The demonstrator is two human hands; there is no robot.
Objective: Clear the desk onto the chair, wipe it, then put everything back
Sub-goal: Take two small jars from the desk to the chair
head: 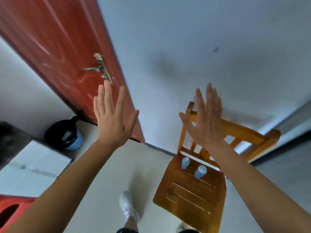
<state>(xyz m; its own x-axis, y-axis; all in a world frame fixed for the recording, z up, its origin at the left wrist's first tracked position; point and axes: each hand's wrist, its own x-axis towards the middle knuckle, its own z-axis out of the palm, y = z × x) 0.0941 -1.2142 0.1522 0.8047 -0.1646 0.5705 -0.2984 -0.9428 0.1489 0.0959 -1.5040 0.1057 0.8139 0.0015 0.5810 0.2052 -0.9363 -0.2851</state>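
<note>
both hands raised, fingers straight, holding nothing: left hand (113, 119), right hand (206, 121). two bottles (200, 171) stand on the wooden chair (190, 195) seat. clearing appears begun or paused; counter out of view, wiping stage cannot be told.

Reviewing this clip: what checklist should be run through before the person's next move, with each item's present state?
1. Left hand free, fingers straight, holding nothing: ok.
2. Right hand free, fingers straight, holding nothing: ok.
3. Rear bottle and front bottle stand on the chair seat: ok.
4. Bare seat left in front of the bottles for more things: ok.
5. Desk cleared: cannot tell, the desk is out of view.
6. Wiping cloth at hand: cannot tell, none in view.
</note>
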